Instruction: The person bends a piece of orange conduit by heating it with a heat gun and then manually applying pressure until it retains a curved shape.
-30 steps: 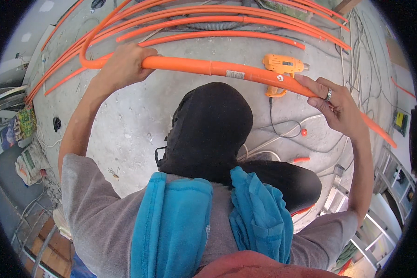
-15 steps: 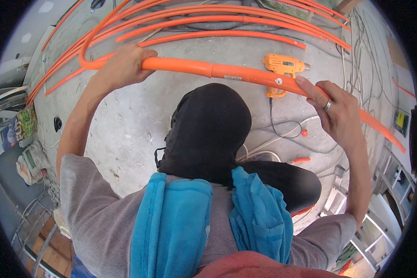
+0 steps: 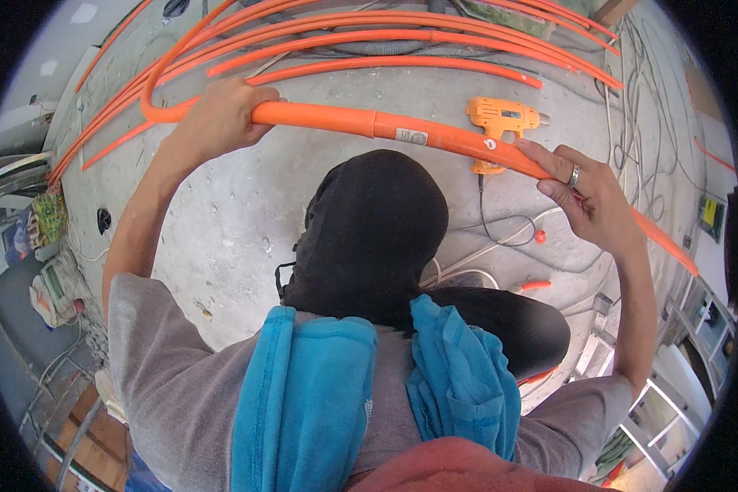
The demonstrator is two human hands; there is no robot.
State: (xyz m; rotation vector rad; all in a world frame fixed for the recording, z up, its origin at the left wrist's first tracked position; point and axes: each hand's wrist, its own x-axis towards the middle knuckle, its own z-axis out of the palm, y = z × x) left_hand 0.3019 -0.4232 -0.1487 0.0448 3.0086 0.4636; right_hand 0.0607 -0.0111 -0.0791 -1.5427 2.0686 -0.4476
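An orange conduit (image 3: 344,119) with a coupler and a label spans the view in front of me, above my black-clad knee (image 3: 369,230). My left hand (image 3: 225,119) is closed round its left part, near where an orange length curves back in a U. My right hand (image 3: 582,193), with a ring on it, grips the conduit farther right, thumb and fingers on it, and its end sticks out past the hand. Just behind the conduit a yellow heat gun (image 3: 500,112) lies on the concrete floor (image 3: 205,230), its black cord trailing down, partly hidden by the conduit.
Several orange conduits (image 3: 402,64) lie across the back, among grey hoses and loose cables (image 3: 640,107). A short orange piece (image 3: 535,284) and a small red object (image 3: 539,236) lie right. Aluminium ladders (image 3: 701,316) stand at right. Bags (image 3: 53,291) and wooden boards (image 3: 90,426) are at left.
Both hands keep hold of the conduit. Over the last second my right hand has shifted and turned slightly, and the conduit's right end has moved a little up and down.
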